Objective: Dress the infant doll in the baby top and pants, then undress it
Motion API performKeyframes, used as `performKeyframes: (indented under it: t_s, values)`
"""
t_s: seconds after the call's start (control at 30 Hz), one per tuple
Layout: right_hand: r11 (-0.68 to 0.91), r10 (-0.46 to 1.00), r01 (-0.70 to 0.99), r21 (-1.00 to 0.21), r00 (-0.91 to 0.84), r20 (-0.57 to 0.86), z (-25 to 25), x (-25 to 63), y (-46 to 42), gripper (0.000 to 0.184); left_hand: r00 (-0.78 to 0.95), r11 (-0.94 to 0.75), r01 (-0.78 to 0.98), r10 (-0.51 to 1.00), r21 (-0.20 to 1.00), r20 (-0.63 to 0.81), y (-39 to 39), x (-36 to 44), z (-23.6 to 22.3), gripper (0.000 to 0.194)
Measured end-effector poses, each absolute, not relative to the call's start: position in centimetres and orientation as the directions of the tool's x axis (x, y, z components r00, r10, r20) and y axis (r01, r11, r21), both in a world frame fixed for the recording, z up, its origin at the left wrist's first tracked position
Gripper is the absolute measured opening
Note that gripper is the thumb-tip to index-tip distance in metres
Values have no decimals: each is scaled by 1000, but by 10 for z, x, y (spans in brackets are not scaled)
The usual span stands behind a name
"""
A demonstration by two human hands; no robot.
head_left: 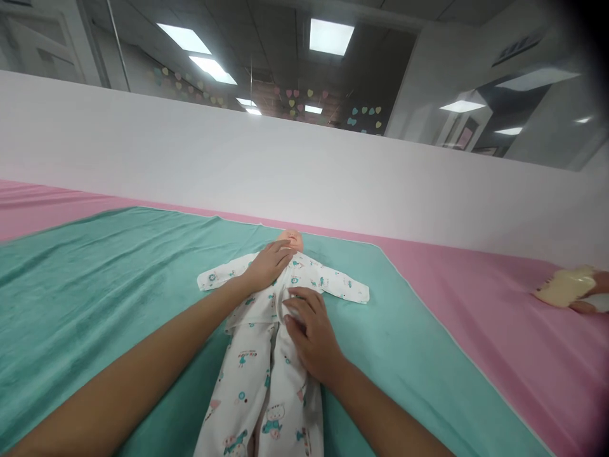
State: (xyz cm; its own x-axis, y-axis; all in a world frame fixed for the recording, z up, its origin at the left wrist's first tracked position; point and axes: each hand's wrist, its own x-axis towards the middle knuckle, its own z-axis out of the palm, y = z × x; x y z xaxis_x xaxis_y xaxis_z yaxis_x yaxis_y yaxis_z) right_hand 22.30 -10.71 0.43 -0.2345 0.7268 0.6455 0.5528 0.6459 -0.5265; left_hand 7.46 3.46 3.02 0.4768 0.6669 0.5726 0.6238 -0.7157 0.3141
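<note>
A baby doll [291, 239] lies on its back on a teal towel [95, 285], dressed in a white printed sleepsuit [266, 381] with both sleeves spread out. My left hand [269, 263] rests on the doll's chest near the neck, fingers together and lying flat toward the head. Lower down, my right hand [309, 330] presses on the sleepsuit's front at the belly, fingers bent against the cloth. Neither hand lifts anything.
The towel lies on a pink sheet [476, 298]. A white partition [285, 165] runs along the far side. At the far right edge another person's hand [592, 298] holds a pale yellow object [566, 287].
</note>
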Motion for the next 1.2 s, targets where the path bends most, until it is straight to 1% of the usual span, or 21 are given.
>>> performKeyframes:
  t_s: [0.07, 0.13, 0.2, 0.23, 0.27, 0.33, 0.43, 0.5, 0.57, 0.6, 0.67, 0.8, 0.9, 1.07, 1.2]
  values:
    - [605, 750, 547, -578, -148, 645, 3, 228, -102, 23, 428, -724, 613, 641, 317, 638, 14, 64, 25, 33]
    - [555, 783, 539, -634, -80, 617, 4, 232, -96, 22, 398, -734, 585, 631, 346, 666, -6, 54, 21, 29]
    - [504, 817, 563, -655, -66, 572, 6, 234, -90, 25, 393, -740, 551, 638, 386, 662, -20, 47, 19, 25]
    - [488, 828, 597, -637, -85, 554, 8, 234, -88, 27, 396, -741, 537, 644, 403, 655, -25, 45, 18, 24]
    - [480, 831, 642, -598, -113, 545, 10, 232, -86, 28, 399, -742, 527, 646, 414, 651, -28, 44, 17, 23]
    - [466, 827, 748, -472, -179, 533, 17, 225, -82, 30, 413, -755, 512, 634, 410, 653, -30, 44, 16, 23]
    - [370, 847, 889, -270, -203, 492, 30, 208, -76, 29, 461, -790, 499, 591, 357, 662, -28, 44, 16, 25]
    - [272, 894, 943, -191, -175, 413, 39, 198, -71, 25, 499, -805, 498, 569, 321, 653, -26, 43, 15, 29]
    - [215, 935, 962, -167, -154, 320, 45, 194, -68, 21, 519, -814, 499, 555, 297, 649, -25, 41, 14, 32]
    - [211, 944, 962, -174, -155, 290, 46, 195, -67, 22, 523, -816, 501, 551, 289, 650, -25, 41, 14, 33]
    - [243, 945, 946, -215, -181, 273, 46, 202, -65, 25, 526, -816, 507, 547, 277, 651, -25, 40, 13, 32]
    - [320, 924, 901, -294, -227, 308, 37, 216, -65, 26, 539, -812, 524, 549, 257, 639, -27, 41, 14, 32]
    - [325, 912, 874, -361, -189, 363, 32, 218, -64, 24, 543, -805, 533, 562, 261, 624, -29, 43, 16, 29]
    - [307, 904, 755, -579, -40, 426, 26, 215, -65, 19, 502, -760, 588, 612, 277, 611, -35, 52, 17, 22]
    - [326, 914, 594, -735, 0, 405, 24, 215, -66, 23, 441, -704, 656, 651, 272, 618, -41, 61, 18, 23]
